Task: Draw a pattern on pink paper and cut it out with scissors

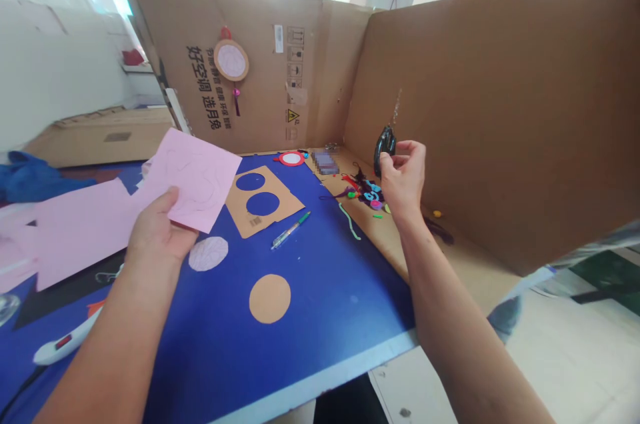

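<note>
In the head view my left hand (160, 224) grips a sheet of pink paper (200, 177) by its lower edge, thumb on top. Faint curved pencil lines show on the sheet. My right hand (404, 174) is raised over the right side of the table, its fingers closed on the black handles of a pair of scissors (384, 149). The blades point up and are hard to make out against the cardboard. Below the pink sheet lie a patterned paper disc (209, 254) and a brown cardboard disc (270, 299). Behind them rests a cardboard piece (287, 203) with two round holes.
A pen (291, 231) lies on the blue table (330, 317). Colourful craft bits (370, 194) are heaped at the right. Tall cardboard walls (480, 97) stand behind, one with a round hanging ornament (231, 61). A white glue gun (67, 341) and more pink paper (83, 231) lie left.
</note>
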The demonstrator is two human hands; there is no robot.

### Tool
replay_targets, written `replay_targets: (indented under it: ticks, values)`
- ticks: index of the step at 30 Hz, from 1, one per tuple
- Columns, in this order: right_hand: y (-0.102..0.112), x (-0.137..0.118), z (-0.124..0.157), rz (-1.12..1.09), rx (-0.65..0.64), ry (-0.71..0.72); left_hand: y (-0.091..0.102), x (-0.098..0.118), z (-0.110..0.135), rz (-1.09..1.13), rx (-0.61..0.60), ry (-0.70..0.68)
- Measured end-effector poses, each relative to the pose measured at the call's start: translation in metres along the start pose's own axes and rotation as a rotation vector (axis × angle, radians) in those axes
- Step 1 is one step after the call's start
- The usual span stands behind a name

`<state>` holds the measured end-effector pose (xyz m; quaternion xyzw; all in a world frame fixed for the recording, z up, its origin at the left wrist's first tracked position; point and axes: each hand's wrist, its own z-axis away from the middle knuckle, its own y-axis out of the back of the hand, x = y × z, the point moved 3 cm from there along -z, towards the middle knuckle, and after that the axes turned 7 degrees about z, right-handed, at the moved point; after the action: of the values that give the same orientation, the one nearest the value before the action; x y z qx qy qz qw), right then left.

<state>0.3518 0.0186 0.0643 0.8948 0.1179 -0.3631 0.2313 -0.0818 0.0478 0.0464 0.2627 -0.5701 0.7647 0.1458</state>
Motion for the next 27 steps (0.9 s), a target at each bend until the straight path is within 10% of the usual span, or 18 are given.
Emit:
replay_targets:
  ticks: [6, 12, 27]
  values:
    - [-0.018, -0.013, 0.02, 0.171, -0.315, 0.06, -0.003, -0.006, 0.004, -0.006, 0.016, -0.055]
    - [-0.051, -0.019, 0.063, 0.521, -0.693, 0.266, 0.004, -0.047, 0.017, -0.126, -0.065, 0.241]
    - [-0.072, -0.007, 0.085, 0.844, -0.794, 0.379, 0.014, -0.078, 0.034, -0.398, -0.342, 0.31]
